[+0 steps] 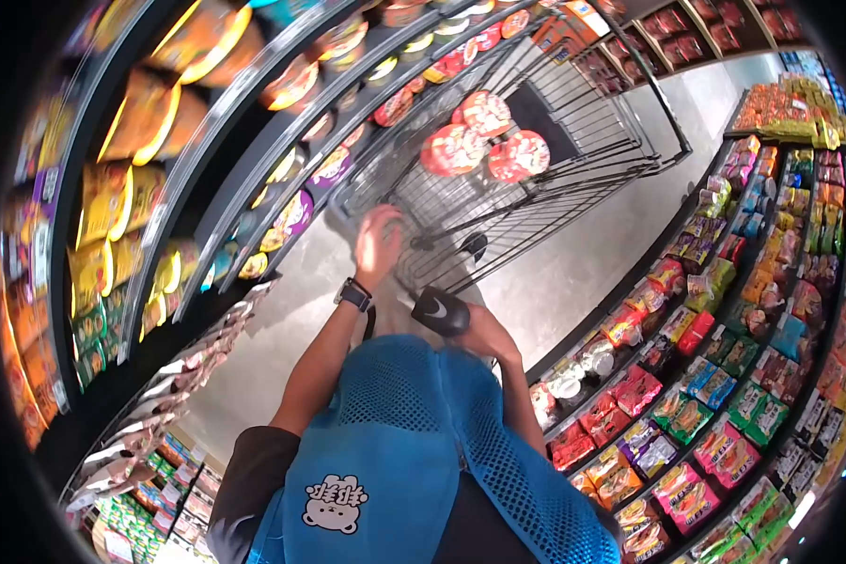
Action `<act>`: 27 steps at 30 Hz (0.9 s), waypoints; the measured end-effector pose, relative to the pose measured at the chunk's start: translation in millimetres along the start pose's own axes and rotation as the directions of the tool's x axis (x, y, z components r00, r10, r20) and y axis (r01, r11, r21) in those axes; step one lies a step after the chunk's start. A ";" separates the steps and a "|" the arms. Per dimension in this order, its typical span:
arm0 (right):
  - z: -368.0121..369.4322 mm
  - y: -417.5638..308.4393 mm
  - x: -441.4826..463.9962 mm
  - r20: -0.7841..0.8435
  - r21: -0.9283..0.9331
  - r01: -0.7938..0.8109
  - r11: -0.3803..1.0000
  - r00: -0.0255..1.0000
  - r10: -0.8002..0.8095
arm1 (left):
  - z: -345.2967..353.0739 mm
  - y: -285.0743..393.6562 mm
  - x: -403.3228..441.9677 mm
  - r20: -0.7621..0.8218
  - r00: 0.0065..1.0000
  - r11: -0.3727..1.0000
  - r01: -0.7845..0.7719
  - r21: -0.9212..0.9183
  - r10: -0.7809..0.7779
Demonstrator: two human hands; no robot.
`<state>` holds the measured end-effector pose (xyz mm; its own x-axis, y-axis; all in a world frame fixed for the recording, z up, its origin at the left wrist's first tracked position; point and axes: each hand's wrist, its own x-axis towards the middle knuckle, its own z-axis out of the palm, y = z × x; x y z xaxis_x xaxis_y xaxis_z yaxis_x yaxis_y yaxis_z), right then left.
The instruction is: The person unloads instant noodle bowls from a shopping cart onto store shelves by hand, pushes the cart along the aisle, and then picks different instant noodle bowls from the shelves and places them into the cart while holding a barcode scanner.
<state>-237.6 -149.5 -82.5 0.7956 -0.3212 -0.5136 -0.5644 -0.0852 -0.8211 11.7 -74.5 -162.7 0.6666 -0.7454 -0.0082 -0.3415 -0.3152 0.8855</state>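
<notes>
My left hand, with a dark watch on its wrist, reaches forward, empty, fingers apart, close to the near left corner of a wire shopping cart. Three red-and-white round noodle bowls lie together inside the cart. My right hand is lower, just in front of the cart's near end. A black rounded thing with a white swoosh overlaps its fingers. Whether I hold that thing or it lies behind the hand, I cannot tell.
On the left, a dark shelf carries rows of cup and bowl noodles. Tiered shelves of bagged packets curve along the right. Grey floor runs between them. Wooden shelves with red packs stand at the far end.
</notes>
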 end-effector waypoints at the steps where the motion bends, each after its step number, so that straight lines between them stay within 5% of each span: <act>1: -15.4 12.5 -4.6 -0.061 0.016 0.014 1.000 0.998 -0.013 | 9.5 3.8 9.8 -0.204 0.971 0.966 -0.075 0.247 0.128; 2: -30.9 24.4 -6.0 -0.125 0.038 0.027 0.999 0.992 -0.022 | 14.8 5.1 18.8 -0.356 0.885 0.868 -0.099 0.486 0.300; 4: -71.0 42.5 -8.9 -0.184 0.155 0.001 0.988 0.983 0.027 | 25.0 -61.5 21.5 -0.584 0.811 0.896 0.246 0.369 0.018; 5: -89.2 54.9 -8.8 -0.238 0.219 0.045 0.975 0.971 0.008 | 32.1 -67.2 23.7 -0.611 0.762 0.937 0.337 0.088 -0.217; 7: -112.6 84.7 -8.5 -0.375 0.197 0.027 0.980 0.926 0.050 | 44.6 -87.5 20.6 -0.571 0.698 0.881 0.461 -0.106 -0.433; 10: -137.9 133.0 5.0 -0.492 0.301 0.062 0.952 0.865 0.099 | 47.3 -102.4 23.4 -0.472 0.659 0.793 0.587 -0.162 -0.585; 13: -164.6 154.6 16.2 -0.534 0.336 0.017 0.942 0.827 0.176 | 44.3 -144.1 13.3 -0.448 0.764 0.884 0.429 -0.185 -0.464; 16: -189.7 164.8 27.4 -0.464 0.408 -0.032 0.913 0.853 0.237 | 42.5 -167.0 8.0 -0.364 0.798 0.872 0.481 -0.093 -0.479; 17: -198.8 163.0 28.8 -0.454 0.429 -0.006 0.903 0.863 0.222 | 43.2 -161.4 4.0 -0.386 0.831 0.801 0.522 0.293 -0.400; 21: -220.6 161.5 44.7 -0.506 0.436 0.027 0.900 0.834 0.220 | 42.5 -164.5 16.1 -0.253 0.887 0.669 0.457 0.586 -0.385; 24: -238.8 155.4 52.4 -0.446 0.483 -0.070 0.873 0.838 0.315 | 46.2 -147.3 24.1 -0.213 0.905 0.776 0.426 0.465 -0.369; 27: -248.7 156.3 60.9 -0.467 0.534 -0.034 0.845 0.821 0.329 | 32.7 -204.8 21.9 -0.098 0.937 0.679 0.313 0.664 -0.335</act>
<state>-332.1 -417.0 -180.3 0.3648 -0.7322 -0.5751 -0.3862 0.4431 -0.8090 74.6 -45.4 -359.5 0.8041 -0.5350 -0.2592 -0.4636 -0.8373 0.2898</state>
